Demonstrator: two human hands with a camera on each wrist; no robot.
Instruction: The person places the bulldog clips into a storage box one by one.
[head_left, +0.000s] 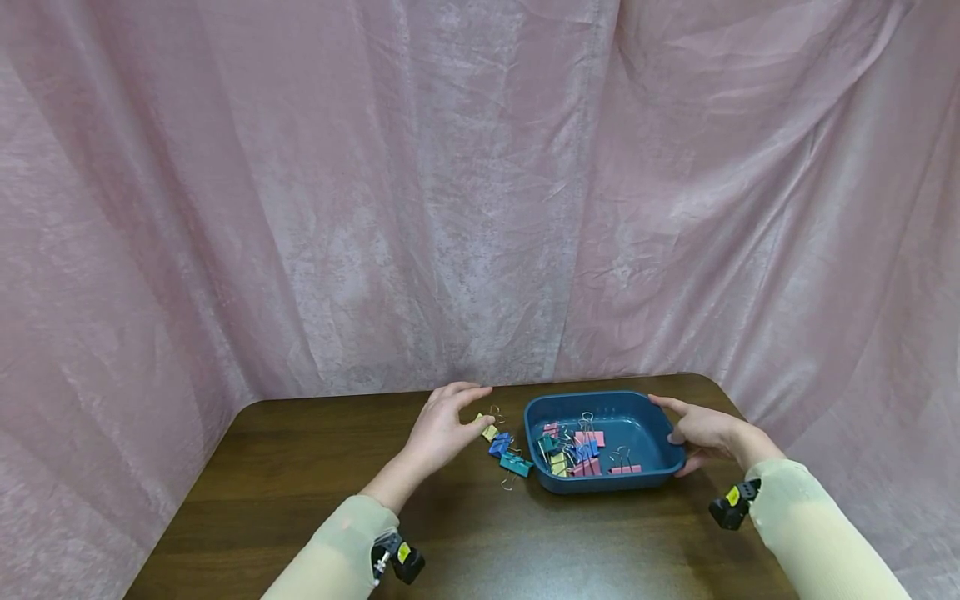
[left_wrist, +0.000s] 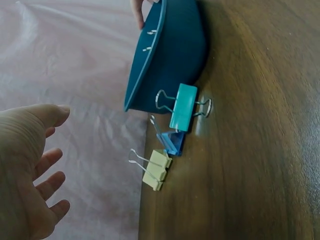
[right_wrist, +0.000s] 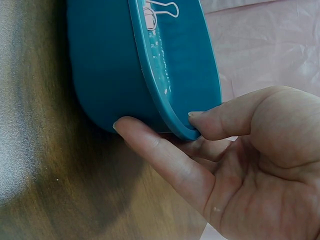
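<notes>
A blue plastic tray (head_left: 654,477) stands on the table with several pink, blue, green and yellow binder clips inside. My right hand (head_left: 708,433) grips its right end, thumb over the rim and fingers along the outer wall (right_wrist: 112,75). Left of the tray lie three loose clips: a yellow binder clip (left_wrist: 157,170), a blue binder clip (left_wrist: 172,142) and a teal binder clip (left_wrist: 183,107). Over beside the yellow one hovers my left hand (head_left: 447,421), fingers spread and relaxed, holding nothing.
The brown wooden table (head_left: 300,492) reaches back to a pink curtain (head_left: 450,208). Each forearm wears a black wrist camera, the left camera (head_left: 407,562) and the right camera (head_left: 729,510). The teal clip lies close against the tray's left wall.
</notes>
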